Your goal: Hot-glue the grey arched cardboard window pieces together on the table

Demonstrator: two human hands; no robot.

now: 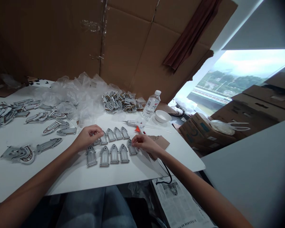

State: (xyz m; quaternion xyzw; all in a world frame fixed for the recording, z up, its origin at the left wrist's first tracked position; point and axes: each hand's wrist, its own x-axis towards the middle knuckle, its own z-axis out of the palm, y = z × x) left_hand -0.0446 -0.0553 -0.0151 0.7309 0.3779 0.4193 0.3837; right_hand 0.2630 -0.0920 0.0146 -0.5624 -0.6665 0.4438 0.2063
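A brown cardboard wall (pixel 130 41) backs the white table (pixel 68 182). On it, the left hand (pixel 87 136) curls its fingers at the far row of grey arched pieces (pixel 111 135); the right hand (pixel 145 143) bunches its fingers against the near row's right-end piece (pixel 131 148). Whether either pinches, I cannot tell. Light edge contact should spare neighbouring pieces.

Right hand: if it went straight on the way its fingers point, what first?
Probably the rightmost grey arched piece in the near row; the right hand seems to touch it, though depth is unclear.
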